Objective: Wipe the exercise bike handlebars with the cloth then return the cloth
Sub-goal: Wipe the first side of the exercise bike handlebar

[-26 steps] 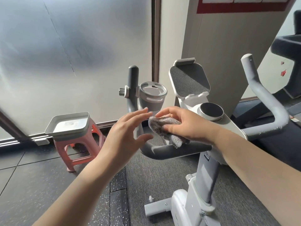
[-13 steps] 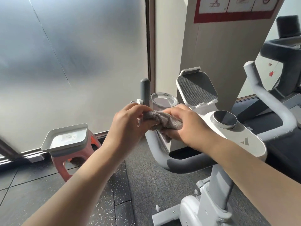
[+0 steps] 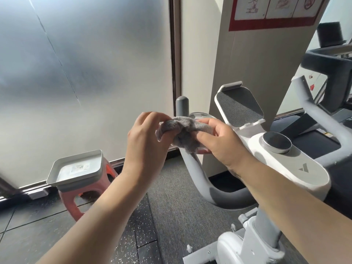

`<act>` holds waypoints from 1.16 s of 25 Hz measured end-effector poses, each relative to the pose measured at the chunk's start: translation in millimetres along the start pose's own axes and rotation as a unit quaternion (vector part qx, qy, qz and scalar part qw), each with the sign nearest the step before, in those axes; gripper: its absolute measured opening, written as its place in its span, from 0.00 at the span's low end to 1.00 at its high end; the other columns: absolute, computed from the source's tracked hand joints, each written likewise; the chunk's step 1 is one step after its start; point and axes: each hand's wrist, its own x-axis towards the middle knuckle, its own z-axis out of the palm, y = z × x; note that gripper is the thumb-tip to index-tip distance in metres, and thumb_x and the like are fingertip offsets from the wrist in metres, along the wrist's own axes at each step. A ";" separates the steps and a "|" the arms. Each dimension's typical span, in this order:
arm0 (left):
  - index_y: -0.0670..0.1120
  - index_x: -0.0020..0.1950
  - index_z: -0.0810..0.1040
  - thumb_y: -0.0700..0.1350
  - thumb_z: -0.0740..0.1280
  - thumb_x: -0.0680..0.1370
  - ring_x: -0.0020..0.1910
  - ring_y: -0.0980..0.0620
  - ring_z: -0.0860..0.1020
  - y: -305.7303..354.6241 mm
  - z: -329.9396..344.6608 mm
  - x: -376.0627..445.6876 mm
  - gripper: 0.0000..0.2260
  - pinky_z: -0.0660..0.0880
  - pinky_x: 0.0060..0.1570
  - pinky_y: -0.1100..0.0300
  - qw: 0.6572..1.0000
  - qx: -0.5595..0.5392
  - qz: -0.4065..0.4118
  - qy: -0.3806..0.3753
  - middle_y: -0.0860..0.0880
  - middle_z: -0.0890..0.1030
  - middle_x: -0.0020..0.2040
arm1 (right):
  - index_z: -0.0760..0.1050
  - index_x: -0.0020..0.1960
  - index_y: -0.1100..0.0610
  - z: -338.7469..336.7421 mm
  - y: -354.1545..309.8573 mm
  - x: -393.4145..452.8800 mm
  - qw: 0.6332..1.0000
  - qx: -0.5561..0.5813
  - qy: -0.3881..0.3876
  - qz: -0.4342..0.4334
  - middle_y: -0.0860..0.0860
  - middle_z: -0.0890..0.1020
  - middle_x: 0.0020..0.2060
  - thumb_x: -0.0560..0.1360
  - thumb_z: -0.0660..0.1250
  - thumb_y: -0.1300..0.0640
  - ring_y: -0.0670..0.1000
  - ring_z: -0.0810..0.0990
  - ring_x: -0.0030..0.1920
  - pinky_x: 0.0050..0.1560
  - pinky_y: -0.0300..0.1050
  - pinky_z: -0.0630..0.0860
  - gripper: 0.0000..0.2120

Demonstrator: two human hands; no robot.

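Note:
A bunched grey cloth point(image 3: 183, 130) is held between both hands in front of the bike's left handlebar point(image 3: 198, 176). My left hand point(image 3: 146, 141) pinches its left end, and my right hand point(image 3: 219, 141) grips its right side with the thumb on top. The left handlebar curves up behind the cloth to a dark grey tip point(image 3: 182, 107). The right handlebar point(image 3: 327, 130) rises at the far right, untouched. Between them sits the white console with a round dial point(image 3: 276, 142) and a tablet holder point(image 3: 239, 106).
A grey tray point(image 3: 76, 168) sits on a pink stool point(image 3: 76, 202) at lower left, by the frosted glass wall. A beige pillar stands behind the bike. Another dark machine point(image 3: 327, 60) is at the right. The floor is dark rubber tile.
A second ago only my right hand held the cloth, low on the left handlebar. My left hand has since taken its left end, and both have lifted it up near the grip's top.

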 end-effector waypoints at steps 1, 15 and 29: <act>0.48 0.47 0.80 0.47 0.71 0.71 0.40 0.51 0.77 -1.7 -4.8 6.5 0.07 0.76 0.42 0.55 1.000 -0.002 -0.001 -0.024 0.53 0.78 0.43 | 0.75 0.56 0.50 -1.2 -0.8 2.3 0.998 -0.053 0.016 -0.033 0.53 0.80 0.54 0.73 0.68 0.60 0.51 0.80 0.55 0.49 0.37 0.79 0.13; 0.51 0.41 0.77 0.53 0.72 0.70 0.32 0.63 0.72 -27.2 -25.1 42.3 0.08 0.65 0.30 0.73 0.992 0.005 -0.100 -0.076 0.58 0.75 0.32 | 0.74 0.56 0.48 55.5 -0.5 13.4 0.996 -0.052 -0.066 -0.028 0.48 0.84 0.47 0.67 0.74 0.49 0.47 0.83 0.48 0.48 0.41 0.81 0.19; 0.50 0.59 0.70 0.52 0.77 0.66 0.59 0.52 0.78 -56.5 -9.9 0.9 0.26 0.78 0.50 0.58 0.917 -0.321 -0.150 -0.186 0.50 0.76 0.62 | 0.74 0.49 0.59 52.5 -2.3 18.7 0.988 0.151 0.003 -0.013 0.57 0.82 0.40 0.74 0.65 0.68 0.47 0.83 0.36 0.34 0.40 0.80 0.07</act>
